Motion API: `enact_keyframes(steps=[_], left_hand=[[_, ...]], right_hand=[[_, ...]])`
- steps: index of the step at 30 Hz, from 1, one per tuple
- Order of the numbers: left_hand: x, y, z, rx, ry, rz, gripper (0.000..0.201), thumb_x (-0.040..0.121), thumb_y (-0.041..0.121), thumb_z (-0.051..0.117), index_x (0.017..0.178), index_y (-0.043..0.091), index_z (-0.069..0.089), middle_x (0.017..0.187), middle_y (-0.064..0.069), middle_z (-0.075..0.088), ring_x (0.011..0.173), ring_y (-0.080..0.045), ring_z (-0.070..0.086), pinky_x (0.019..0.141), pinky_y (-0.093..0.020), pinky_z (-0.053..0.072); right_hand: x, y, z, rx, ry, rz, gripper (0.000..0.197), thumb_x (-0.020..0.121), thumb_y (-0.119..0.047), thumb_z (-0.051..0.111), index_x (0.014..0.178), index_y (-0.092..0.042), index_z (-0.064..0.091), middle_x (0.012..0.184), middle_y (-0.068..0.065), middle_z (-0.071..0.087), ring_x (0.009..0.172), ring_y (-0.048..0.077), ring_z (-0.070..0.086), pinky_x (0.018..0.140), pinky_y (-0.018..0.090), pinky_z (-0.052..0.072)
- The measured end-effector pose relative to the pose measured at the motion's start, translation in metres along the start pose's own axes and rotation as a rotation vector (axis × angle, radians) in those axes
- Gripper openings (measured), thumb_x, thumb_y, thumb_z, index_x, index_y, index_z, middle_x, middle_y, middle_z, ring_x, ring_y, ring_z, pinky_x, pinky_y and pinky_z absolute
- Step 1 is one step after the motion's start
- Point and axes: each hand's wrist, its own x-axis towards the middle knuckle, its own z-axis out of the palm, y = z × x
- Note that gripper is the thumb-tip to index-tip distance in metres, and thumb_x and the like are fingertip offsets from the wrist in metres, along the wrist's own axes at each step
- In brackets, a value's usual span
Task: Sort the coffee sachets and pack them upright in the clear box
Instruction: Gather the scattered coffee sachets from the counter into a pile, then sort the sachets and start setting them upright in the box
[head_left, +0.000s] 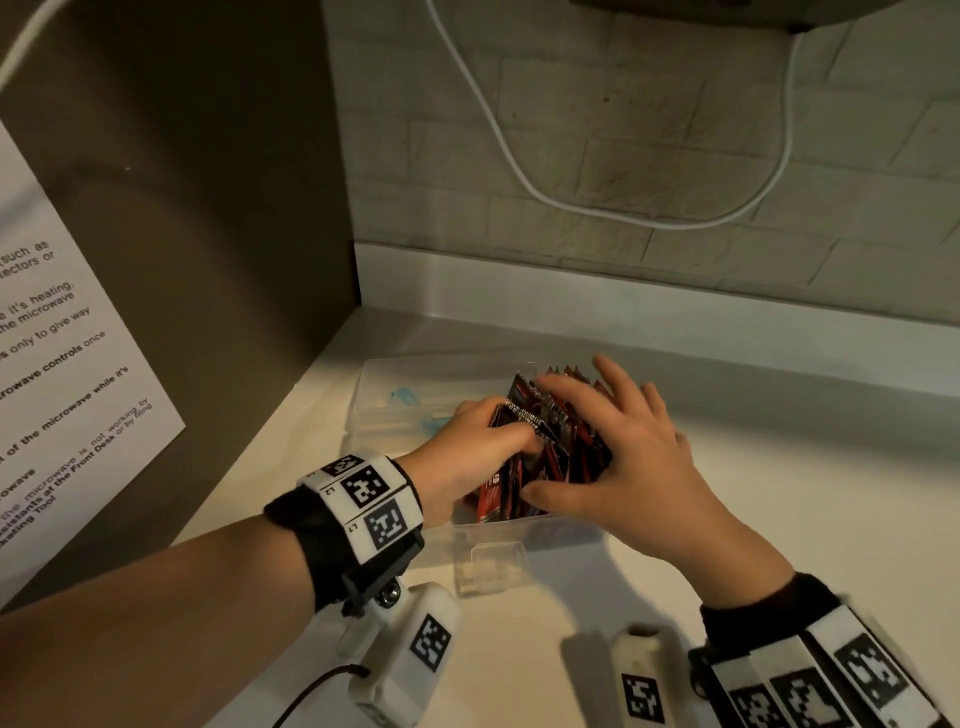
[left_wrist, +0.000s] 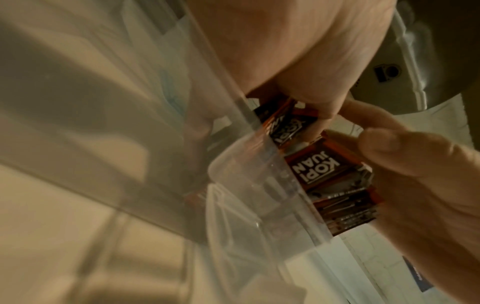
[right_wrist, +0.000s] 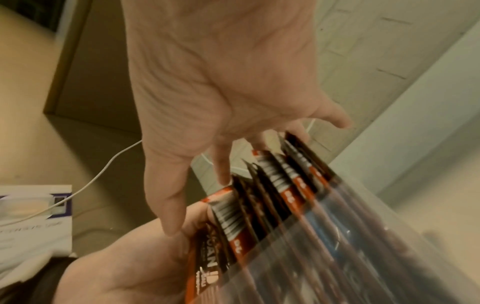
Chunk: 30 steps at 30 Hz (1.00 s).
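Observation:
A clear box stands on the white counter with several red-and-black coffee sachets packed upright in its right half. My left hand reaches into the box and grips the nearest sachets, thumb across their front. My right hand lies over the sachet tops with its fingers spread and straight. In the left wrist view, the sachets read "KOPI JUAN" behind the box wall. The right wrist view has my right hand touching the sachet tops and my left hand holding the front one.
A dark appliance side with a paper notice rises at the left. Along the tiled back wall hangs a white cable. A small clear plastic piece lies just in front of the box. Something blue shows in the box's left half.

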Motion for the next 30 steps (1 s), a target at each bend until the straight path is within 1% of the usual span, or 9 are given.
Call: enact_keyframes(steps=[2,4,8,11,14,17,20,23,30], left_hand=[[0.002,-0.001,-0.002,-0.031,-0.011,-0.020,0.021,0.086,0.010,0.053,0.101,0.022,0.059,0.107,-0.012,0.065,0.086,-0.022,0.066,0.056,-0.027,0.052],[0.003,-0.002,-0.004,-0.059,-0.029,-0.049,0.019,0.087,0.009,0.050,0.099,0.022,0.058,0.094,-0.009,0.065,0.077,-0.020,0.063,0.053,-0.025,0.048],[0.003,-0.003,-0.011,-0.109,-0.011,-0.097,0.016,0.086,0.009,0.050,0.089,0.022,0.059,0.087,-0.007,0.063,0.080,-0.023,0.060,0.070,-0.033,0.049],[0.003,-0.002,-0.016,-0.174,0.019,-0.134,0.018,0.083,0.007,0.050,0.081,0.022,0.060,0.097,-0.006,0.067,0.092,-0.028,0.060,0.093,-0.046,0.048],[0.000,0.001,-0.018,-0.211,0.035,-0.141,0.020,0.084,0.009,0.049,0.100,0.015,0.060,0.107,-0.008,0.067,0.096,-0.028,0.060,0.102,-0.054,0.043],[0.000,0.001,-0.020,-0.225,0.024,-0.162,0.031,0.084,0.013,0.050,0.113,0.010,0.058,0.107,-0.012,0.067,0.098,-0.031,0.061,0.099,-0.050,0.045],[0.001,0.001,-0.020,-0.237,0.027,-0.173,0.014,0.085,0.013,0.049,0.096,0.017,0.057,0.089,-0.009,0.065,0.088,-0.027,0.060,0.087,-0.041,0.046],[0.000,0.003,-0.022,-0.238,0.034,-0.190,0.014,0.085,0.014,0.049,0.096,0.016,0.057,0.085,-0.007,0.064,0.084,-0.026,0.059,0.082,-0.039,0.047],[-0.002,0.010,-0.026,-0.201,0.037,-0.234,0.029,0.086,0.019,0.050,0.113,0.011,0.059,0.095,-0.010,0.063,0.085,-0.024,0.059,0.073,-0.035,0.047]], right_hand=[[0.002,-0.008,-0.002,-0.202,-0.072,-0.013,0.081,0.066,-0.060,0.068,0.132,-0.065,0.022,0.156,-0.021,-0.009,0.144,0.030,-0.019,0.110,0.068,0.001],[0.007,-0.014,-0.001,-0.319,-0.095,-0.015,0.075,0.073,-0.059,0.063,0.135,-0.062,0.022,0.156,-0.020,-0.012,0.142,0.032,-0.025,0.106,0.071,-0.006],[0.016,-0.014,0.005,-0.417,-0.103,0.047,0.064,0.080,-0.054,0.056,0.138,-0.052,0.029,0.157,-0.015,-0.008,0.143,0.034,-0.023,0.104,0.073,-0.006],[0.018,-0.013,0.008,-0.428,-0.117,0.091,0.062,0.082,-0.053,0.054,0.139,-0.048,0.031,0.158,-0.013,-0.006,0.143,0.034,-0.021,0.106,0.072,-0.005],[0.018,-0.014,0.009,-0.414,-0.121,0.114,0.061,0.083,-0.054,0.053,0.139,-0.049,0.031,0.158,-0.012,-0.004,0.144,0.034,-0.019,0.107,0.071,-0.006],[0.018,-0.016,0.009,-0.400,-0.106,0.117,0.061,0.083,-0.056,0.052,0.139,-0.050,0.030,0.158,-0.011,-0.002,0.145,0.034,-0.016,0.107,0.071,-0.005],[0.019,-0.018,0.009,-0.393,-0.100,0.117,0.064,0.084,-0.054,0.052,0.140,-0.051,0.024,0.159,-0.010,-0.001,0.145,0.035,-0.015,0.108,0.070,-0.005],[0.019,-0.019,0.008,-0.406,-0.107,0.117,0.064,0.083,-0.055,0.053,0.141,-0.051,0.024,0.159,-0.009,-0.002,0.145,0.035,-0.015,0.108,0.070,-0.004],[0.022,-0.022,0.007,-0.409,-0.107,0.115,0.059,0.085,-0.056,0.051,0.139,-0.049,0.030,0.159,-0.007,0.001,0.145,0.037,-0.013,0.108,0.070,-0.003]])
